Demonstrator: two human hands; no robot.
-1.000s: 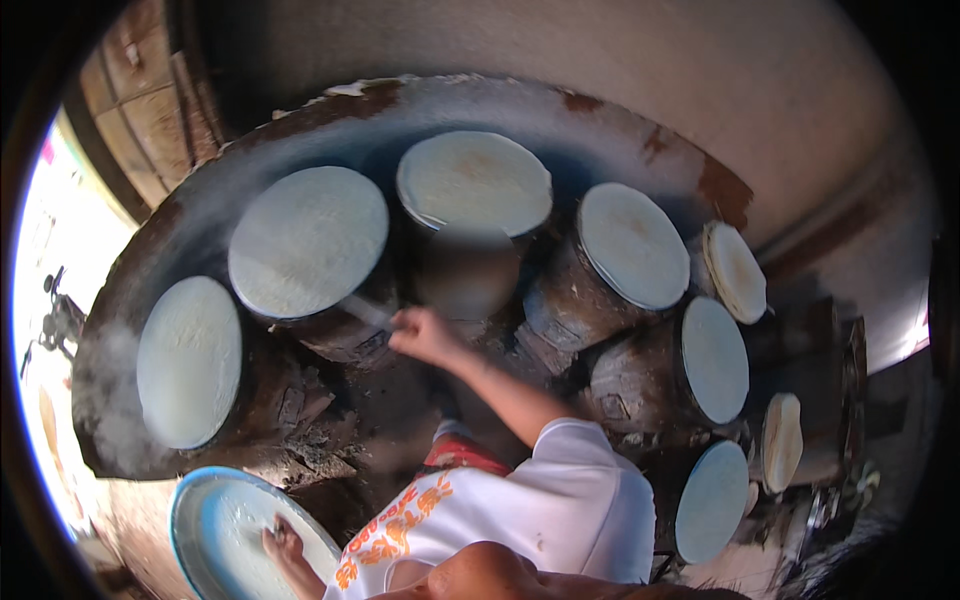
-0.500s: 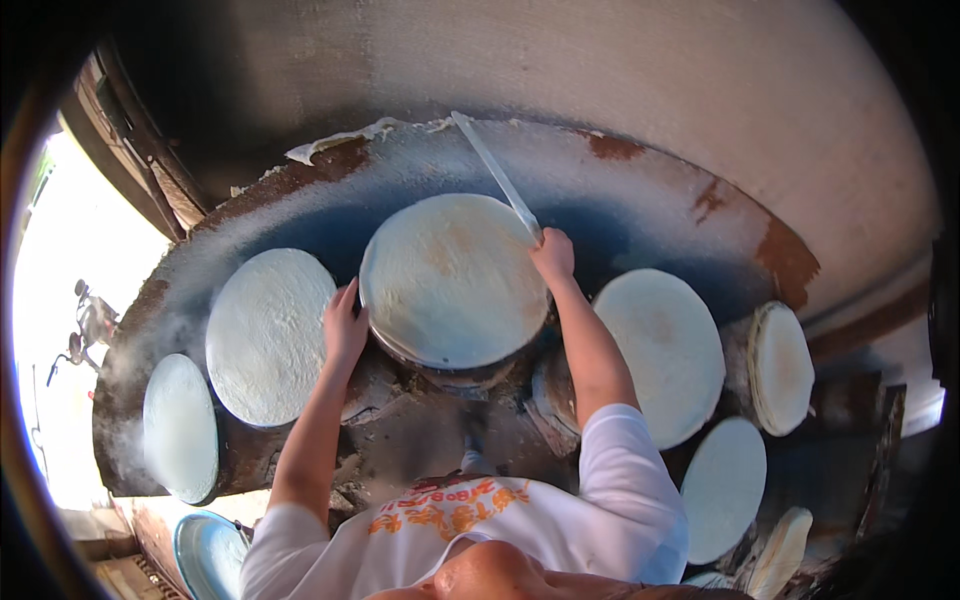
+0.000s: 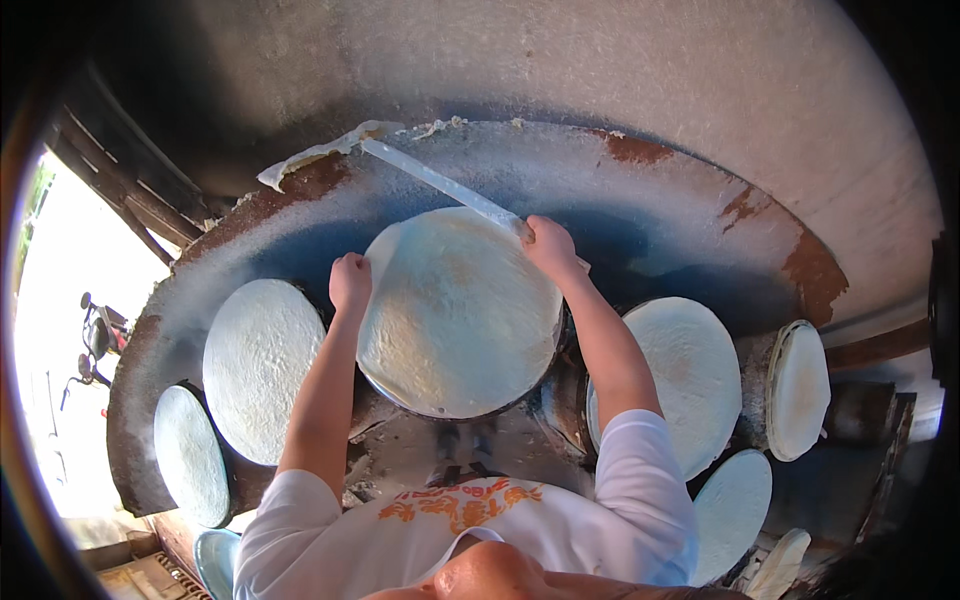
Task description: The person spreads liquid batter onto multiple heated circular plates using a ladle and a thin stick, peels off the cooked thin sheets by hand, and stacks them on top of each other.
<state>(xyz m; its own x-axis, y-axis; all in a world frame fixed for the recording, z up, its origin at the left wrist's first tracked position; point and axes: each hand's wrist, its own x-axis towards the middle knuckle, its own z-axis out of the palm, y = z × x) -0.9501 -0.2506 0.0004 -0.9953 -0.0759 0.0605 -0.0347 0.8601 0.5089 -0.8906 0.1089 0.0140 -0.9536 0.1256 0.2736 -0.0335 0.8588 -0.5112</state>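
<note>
A thin round pancake (image 3: 460, 315), pale with light brown patches, covers the round griddle in front of me. My left hand (image 3: 350, 282) is closed at its upper left edge, seemingly pinching the rim; the fingertips are hidden. My right hand (image 3: 549, 247) grips a long flat pale spatula (image 3: 440, 182) by its near end, above the pancake's upper right edge. The spatula's tip points away to the left, touching or close to a limp strip of dough (image 3: 318, 154) on the far rim of the curved work surface (image 3: 610, 190).
Other round griddles covered in pale batter stand on both sides, among them a left one (image 3: 262, 370) and a right one (image 3: 685, 385). At the far right is a stack of round pancakes (image 3: 800, 390). Steam no longer shows clearly. A blue-rimmed basin (image 3: 215, 560) sits lower left.
My left hand has gone from resting spread at the griddle's left side to a closed grip higher up. The spatula's tip has swung left along the far rim to the dough strip.
</note>
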